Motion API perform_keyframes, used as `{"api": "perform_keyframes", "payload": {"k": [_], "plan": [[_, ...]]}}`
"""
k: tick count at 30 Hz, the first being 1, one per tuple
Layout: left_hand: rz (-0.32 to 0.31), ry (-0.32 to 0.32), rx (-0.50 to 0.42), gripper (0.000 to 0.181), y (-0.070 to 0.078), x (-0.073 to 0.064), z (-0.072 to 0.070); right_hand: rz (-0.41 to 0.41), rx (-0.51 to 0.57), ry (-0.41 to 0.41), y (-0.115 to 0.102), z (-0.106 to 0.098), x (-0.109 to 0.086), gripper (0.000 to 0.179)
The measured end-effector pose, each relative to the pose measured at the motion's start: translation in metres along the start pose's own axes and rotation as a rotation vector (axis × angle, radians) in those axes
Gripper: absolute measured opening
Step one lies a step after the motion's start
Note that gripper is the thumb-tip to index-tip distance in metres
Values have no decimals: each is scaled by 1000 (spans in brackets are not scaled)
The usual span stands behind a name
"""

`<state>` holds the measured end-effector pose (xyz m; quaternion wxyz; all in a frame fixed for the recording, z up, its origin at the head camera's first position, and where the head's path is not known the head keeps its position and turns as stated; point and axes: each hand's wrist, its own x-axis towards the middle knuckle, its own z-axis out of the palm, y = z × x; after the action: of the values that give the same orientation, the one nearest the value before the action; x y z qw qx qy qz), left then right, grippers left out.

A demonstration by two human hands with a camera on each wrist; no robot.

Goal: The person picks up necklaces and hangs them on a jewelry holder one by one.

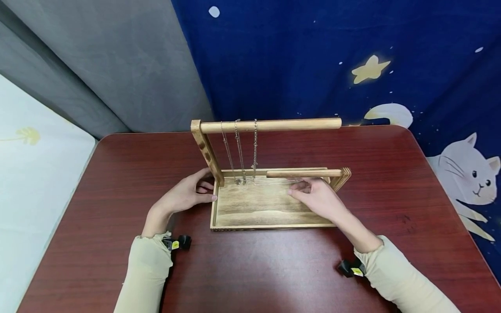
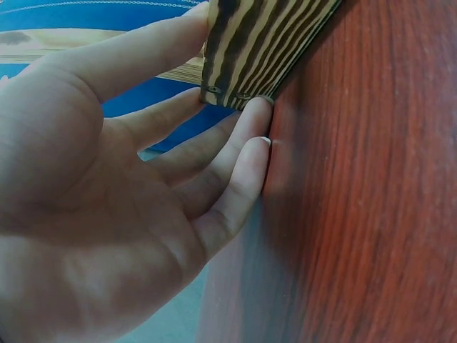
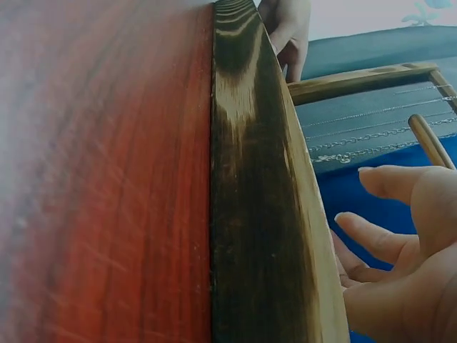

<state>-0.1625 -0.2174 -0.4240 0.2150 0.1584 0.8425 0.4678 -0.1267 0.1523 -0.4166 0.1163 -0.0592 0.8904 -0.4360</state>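
A wooden necklace stand (image 1: 270, 125) with a shallow tray base rests on the table. Several thin metal necklaces (image 1: 255, 145) hang from the left part of its upper bar. Another fine chain (image 1: 270, 183) stretches across the back of the tray toward my right hand. My left hand (image 1: 187, 193) grips the tray's left back corner, with its thumb against the side wall and fingers behind; the left wrist view shows the striped wooden corner (image 2: 243, 53) between them. Over the tray's right part, my right hand (image 1: 317, 198) has loosely bent, separated fingers; no chain is visible between them.
A lower, shorter rod (image 1: 303, 173) reaches left from the stand's right post. Dark red table (image 1: 254, 269) surface surrounds the stand. Behind stand a grey curtain (image 1: 117, 65) and a blue curtain (image 1: 293, 56) with stars and a cat.
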Motion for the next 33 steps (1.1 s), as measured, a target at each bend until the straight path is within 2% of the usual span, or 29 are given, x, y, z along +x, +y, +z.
{"api": "perform_keyframes", "payload": {"k": [6,13,19,23,30,33], "plan": [[-2,0,0,83,0,0,1,24,-93,6,0,0,7,29],[-17,-7,6,84,0,0,2,64,-119,-5,0,1,10,29],[-15,0,39,81,-1,0,0,49,-143,-15,1,2,17,29],[-5,1,25,81,-1,1,-1,65,-151,-32,1,3,19,31],[-21,0,22,82,2,-1,0,16,-82,-46,4,10,24,22],[-12,-1,15,82,1,-1,0,16,-49,-50,4,12,26,23]]}}
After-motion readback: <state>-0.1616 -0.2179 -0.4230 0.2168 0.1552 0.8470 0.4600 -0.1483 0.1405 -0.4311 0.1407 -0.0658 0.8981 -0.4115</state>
